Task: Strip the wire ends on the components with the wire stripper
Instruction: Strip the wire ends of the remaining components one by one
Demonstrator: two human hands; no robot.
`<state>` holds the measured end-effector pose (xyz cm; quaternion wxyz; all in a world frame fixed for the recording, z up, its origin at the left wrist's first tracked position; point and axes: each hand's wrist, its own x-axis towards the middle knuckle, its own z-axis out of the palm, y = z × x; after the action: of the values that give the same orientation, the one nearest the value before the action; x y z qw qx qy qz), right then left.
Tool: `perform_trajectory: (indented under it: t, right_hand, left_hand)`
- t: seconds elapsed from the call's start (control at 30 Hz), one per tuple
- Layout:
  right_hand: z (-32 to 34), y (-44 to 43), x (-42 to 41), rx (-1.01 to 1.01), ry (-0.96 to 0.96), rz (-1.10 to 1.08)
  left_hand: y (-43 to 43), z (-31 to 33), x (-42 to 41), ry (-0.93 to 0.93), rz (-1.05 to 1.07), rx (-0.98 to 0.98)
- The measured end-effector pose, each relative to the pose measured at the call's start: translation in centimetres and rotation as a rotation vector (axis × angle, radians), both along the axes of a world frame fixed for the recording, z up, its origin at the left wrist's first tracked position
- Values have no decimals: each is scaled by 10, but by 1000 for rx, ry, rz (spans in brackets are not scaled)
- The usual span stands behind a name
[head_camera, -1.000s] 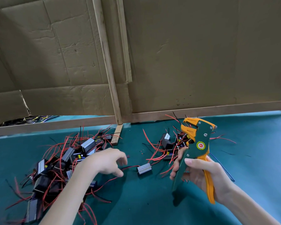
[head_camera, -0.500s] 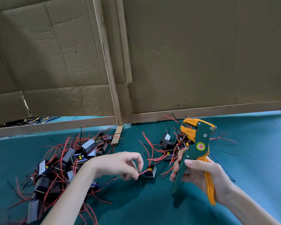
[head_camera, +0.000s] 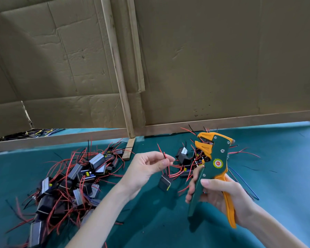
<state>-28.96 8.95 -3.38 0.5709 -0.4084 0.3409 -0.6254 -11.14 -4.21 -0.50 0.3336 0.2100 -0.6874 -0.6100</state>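
In the lower left of the frame a heap of small black components (head_camera: 75, 178) with red and black leads lies tangled on the green table (head_camera: 284, 176). Right of it, near the centre, the left hand (head_camera: 145, 169) is raised, thumb and forefinger pinching the wire ends (head_camera: 164, 155) of a single component (head_camera: 165, 183); the short red and black tips stick up above the fingers. That component dangles below the hand on its leads, and it seems to hang just clear of the table, though the angle does not settle whether it touches. Behind it, a smaller heap of components (head_camera: 183, 158) sits near the cardboard wall (head_camera: 204, 59). Right of centre the right hand (head_camera: 220, 196) grips the green and orange wire stripper (head_camera: 217, 158) by both handles, upright, its orange jaws parted and facing left toward the pinched wire ends, near them but not touching. A blue wire (head_camera: 243, 183) lies on the table behind this hand.
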Motion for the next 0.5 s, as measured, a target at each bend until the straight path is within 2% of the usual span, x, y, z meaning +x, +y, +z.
perform_trajectory:
  t: [0.23, 0.4, 0.5]
  right_hand:
    - [-2, 2, 3, 2, 131, 19]
    - [-5, 3, 6, 23, 299, 50]
    - [-5, 3, 8, 24, 301, 67]
  left_hand:
    - [11, -4, -11, 105, 94, 30]
    - [12, 4, -10, 108, 96, -43]
    - [12, 8, -9, 93, 89, -104]
